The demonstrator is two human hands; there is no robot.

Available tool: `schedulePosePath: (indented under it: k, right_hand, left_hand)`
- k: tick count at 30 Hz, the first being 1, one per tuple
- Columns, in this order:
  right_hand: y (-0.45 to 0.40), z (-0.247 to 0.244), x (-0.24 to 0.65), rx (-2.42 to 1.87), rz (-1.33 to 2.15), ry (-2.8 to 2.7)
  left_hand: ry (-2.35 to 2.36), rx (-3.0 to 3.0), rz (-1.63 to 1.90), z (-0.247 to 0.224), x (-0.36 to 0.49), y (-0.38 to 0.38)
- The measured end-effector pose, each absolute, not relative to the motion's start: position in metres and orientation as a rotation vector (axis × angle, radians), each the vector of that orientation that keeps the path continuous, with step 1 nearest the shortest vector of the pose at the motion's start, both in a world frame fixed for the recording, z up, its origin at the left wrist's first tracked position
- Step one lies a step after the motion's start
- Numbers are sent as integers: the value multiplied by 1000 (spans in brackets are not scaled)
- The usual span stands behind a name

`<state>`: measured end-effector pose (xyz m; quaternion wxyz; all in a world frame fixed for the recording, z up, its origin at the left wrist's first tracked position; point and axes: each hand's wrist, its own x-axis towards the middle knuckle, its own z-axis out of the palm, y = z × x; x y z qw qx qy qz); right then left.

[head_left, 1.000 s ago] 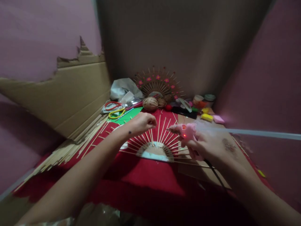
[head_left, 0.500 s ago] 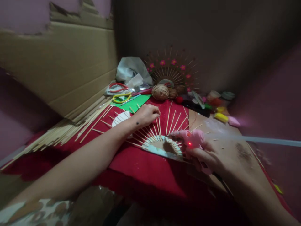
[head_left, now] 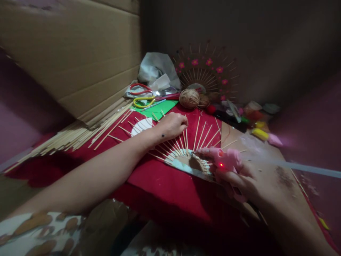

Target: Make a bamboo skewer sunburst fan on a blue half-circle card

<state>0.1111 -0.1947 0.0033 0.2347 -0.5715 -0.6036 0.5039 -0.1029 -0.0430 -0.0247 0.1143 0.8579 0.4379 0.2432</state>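
Note:
My right hand (head_left: 242,177) is wrapped round a pink hot glue gun (head_left: 230,160) with a red light lit. A long translucent glue stick (head_left: 311,169) extends from its back. The nozzle is close to the half-ring base (head_left: 183,165), where thin wooden sticks (head_left: 201,135) fan outward over a red cloth. My left hand (head_left: 174,124) hovers over the fan with closed fingers, pinching what looks like the upper part of one stick. Its fingertips are partly hidden. My left forearm crosses above the left-hand sticks and a white paper disc (head_left: 141,126).
Behind are scissors with red and yellow handles (head_left: 144,102), green paper (head_left: 160,108), twine balls (head_left: 189,98) and a finished flowered fan (head_left: 202,71). Loose sticks (head_left: 77,131) lie left, beside a cardboard sheet (head_left: 101,53). Small yellow and pink items (head_left: 259,134) sit right.
The whole scene has shifted right and slightly up as the head view turned. Both hands keep nearly the same place over the fan, and the glue gun is still by the base.

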Motion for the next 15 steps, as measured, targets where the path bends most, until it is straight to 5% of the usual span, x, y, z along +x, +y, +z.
schedulePosePath:
  k: [15]
  right_hand:
    - [-200,32,89,-1755,1036,-1834]
  left_hand:
    - [1257,2548,751,-23,-103,-46]
